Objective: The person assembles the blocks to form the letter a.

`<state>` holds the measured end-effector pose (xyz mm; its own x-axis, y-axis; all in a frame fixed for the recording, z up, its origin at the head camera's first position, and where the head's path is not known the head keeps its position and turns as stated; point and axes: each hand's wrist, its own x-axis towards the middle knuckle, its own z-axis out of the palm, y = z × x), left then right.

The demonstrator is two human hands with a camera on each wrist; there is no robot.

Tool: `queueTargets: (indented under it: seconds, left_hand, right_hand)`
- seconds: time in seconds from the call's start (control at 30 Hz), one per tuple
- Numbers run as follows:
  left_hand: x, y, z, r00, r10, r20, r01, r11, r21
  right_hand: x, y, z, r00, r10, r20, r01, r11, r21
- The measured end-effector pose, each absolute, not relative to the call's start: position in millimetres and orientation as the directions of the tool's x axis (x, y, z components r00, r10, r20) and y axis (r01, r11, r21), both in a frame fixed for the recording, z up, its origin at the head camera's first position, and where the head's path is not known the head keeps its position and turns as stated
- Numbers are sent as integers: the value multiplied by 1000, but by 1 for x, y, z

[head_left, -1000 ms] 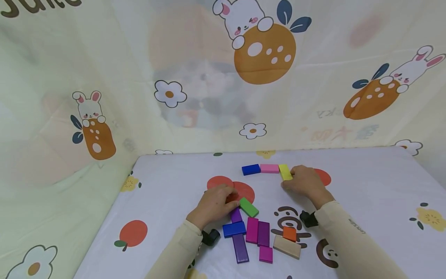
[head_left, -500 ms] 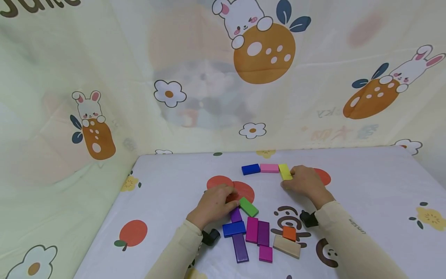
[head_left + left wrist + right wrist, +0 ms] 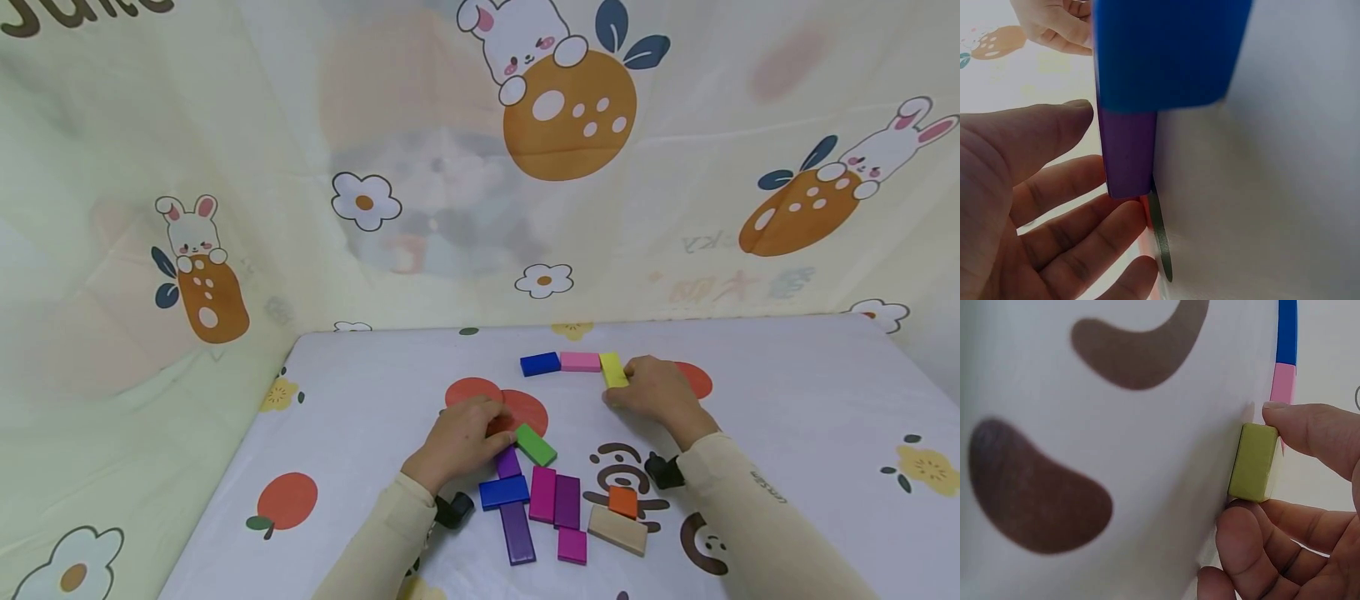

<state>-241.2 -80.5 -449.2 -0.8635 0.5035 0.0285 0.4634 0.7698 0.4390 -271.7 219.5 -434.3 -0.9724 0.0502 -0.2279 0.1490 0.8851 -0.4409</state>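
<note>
In the head view my right hand (image 3: 660, 393) pinches a yellow block (image 3: 612, 369) at the right end of a row with a pink block (image 3: 580, 362) and a dark blue block (image 3: 540, 364). The right wrist view shows thumb and fingers on opposite sides of the yellow block (image 3: 1254, 462). My left hand (image 3: 459, 442) rests by a purple block (image 3: 507, 462), fingers loosely bent around its far end. Its thumb lies beside a green block (image 3: 536, 446). A blue block (image 3: 504, 493) crosses in front, with a longer purple block (image 3: 518, 535) below.
Nearer the person lie a magenta block (image 3: 543, 495), a dark purple block (image 3: 567, 502), a small magenta block (image 3: 572, 547), an orange block (image 3: 623, 502) and a beige block (image 3: 617, 532). A printed cloth curtain (image 3: 435, 292) hangs behind the white tablecloth (image 3: 360, 417).
</note>
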Motion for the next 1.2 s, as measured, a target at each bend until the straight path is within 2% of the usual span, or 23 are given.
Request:
queueTargets:
  seconds: [1.2]
  left_hand:
    - [-240,-80,-451,-857,513,42,483,772,412]
  right_hand:
    - [-270,218,-437,-975,43,-217,141,879,-455]
